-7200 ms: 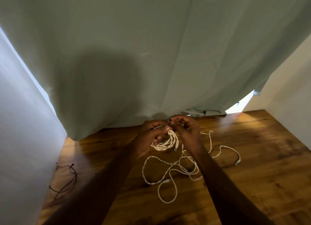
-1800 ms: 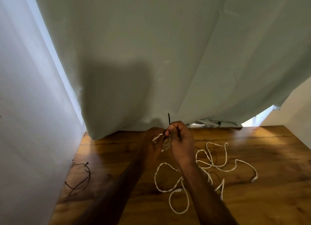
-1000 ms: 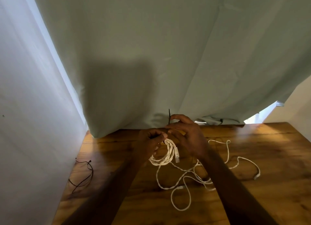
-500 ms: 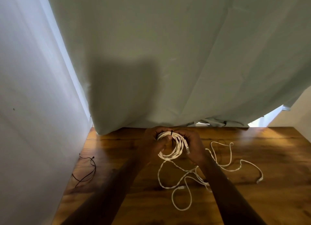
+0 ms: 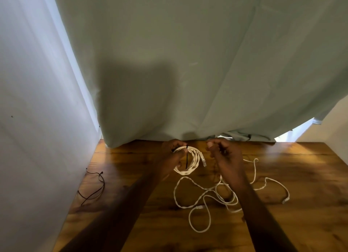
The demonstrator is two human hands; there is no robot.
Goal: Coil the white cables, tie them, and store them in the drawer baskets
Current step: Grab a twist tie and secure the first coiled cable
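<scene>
A coiled white cable (image 5: 192, 164) hangs just above the wooden table, gripped at its upper left by my left hand (image 5: 172, 157). A black tie (image 5: 186, 158) is wrapped round the coil, its tail hanging down across the loops. The coil's plug end (image 5: 260, 161) points down on the right side. My right hand (image 5: 225, 154) is a little to the right of the coil, apart from it, fingers curled; whether it pinches anything I cannot tell. A second white cable (image 5: 209, 197) lies loose and tangled on the table below my hands. No drawer baskets are in view.
A pale green curtain (image 5: 188, 63) hangs down to the table's far edge (image 5: 282, 143). A white wall (image 5: 37, 120) closes the left side. A thin dark cord (image 5: 94, 187) lies on the table at the left.
My right hand has let go of the coil and moved right. The coil now hangs from my left hand alone, with the black tie's tail hanging down.
</scene>
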